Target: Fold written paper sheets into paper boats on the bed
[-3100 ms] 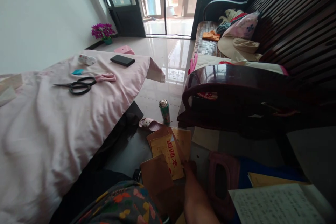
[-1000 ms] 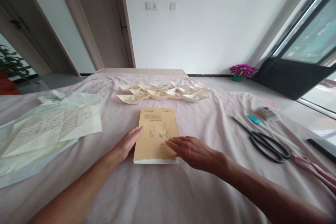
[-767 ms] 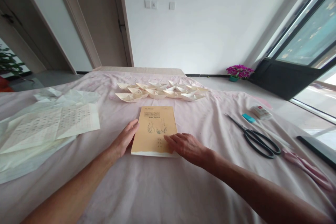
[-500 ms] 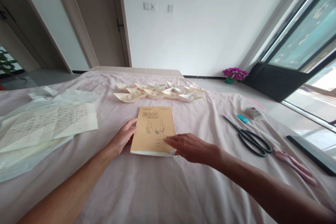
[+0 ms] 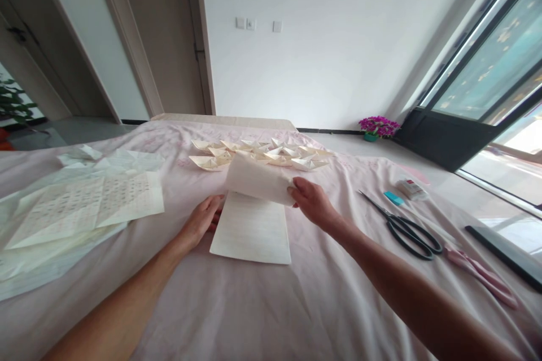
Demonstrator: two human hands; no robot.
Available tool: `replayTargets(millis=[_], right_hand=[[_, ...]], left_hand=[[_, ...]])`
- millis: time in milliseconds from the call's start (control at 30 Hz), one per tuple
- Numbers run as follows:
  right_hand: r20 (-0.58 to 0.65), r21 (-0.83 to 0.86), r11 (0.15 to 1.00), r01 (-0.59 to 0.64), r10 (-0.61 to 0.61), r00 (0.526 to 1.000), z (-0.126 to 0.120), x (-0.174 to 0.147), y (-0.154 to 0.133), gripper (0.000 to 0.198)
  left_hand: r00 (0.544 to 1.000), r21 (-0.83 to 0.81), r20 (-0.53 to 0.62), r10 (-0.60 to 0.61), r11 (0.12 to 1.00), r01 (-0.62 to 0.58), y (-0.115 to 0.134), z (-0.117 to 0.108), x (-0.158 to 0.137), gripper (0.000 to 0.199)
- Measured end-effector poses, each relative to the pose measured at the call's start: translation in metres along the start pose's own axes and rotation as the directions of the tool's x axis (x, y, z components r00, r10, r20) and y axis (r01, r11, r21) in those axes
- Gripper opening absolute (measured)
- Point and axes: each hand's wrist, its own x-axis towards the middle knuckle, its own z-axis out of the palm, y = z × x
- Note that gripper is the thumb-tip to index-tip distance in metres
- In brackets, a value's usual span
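Observation:
A notebook [image 5: 250,231] lies on the pink cloth in front of me, with a pale, faintly lined page facing up. My right hand [image 5: 311,200] pinches the right end of its cover [image 5: 260,180], which is lifted and curls back toward the far side. Only the cover's pale inner face shows. Beside the notebook's left edge is my left hand [image 5: 202,219], its thumb stretched forward and its fingers apart at the edge. The lower fingers are partly hidden. Just behind the raised cover stand several folded paper boats [image 5: 209,162] in rows.
Loose written sheets [image 5: 84,203] spread over the left side of the cloth. To the right lie black-handled scissors [image 5: 409,231], a blue eraser [image 5: 393,198], a small white box [image 5: 411,189], a pink cloth strip [image 5: 483,276] and a long dark-edged bar [image 5: 503,254].
My right hand has risen from the notebook's front and moved slightly right and away, turning the tan cover up and back. The lined page is now exposed. My left hand stays at the left edge.

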Motion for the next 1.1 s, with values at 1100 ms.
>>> replayTargets(millis=[1100], right_hand=[[-0.126,0.755,0.651,-0.076,0.258,0.958,-0.009,0.059,0.0,0.042]], left_hand=[[0.983,0.056,0.023,0.185,0.981,-0.186,-0.013,0.007,0.002,0.031]])
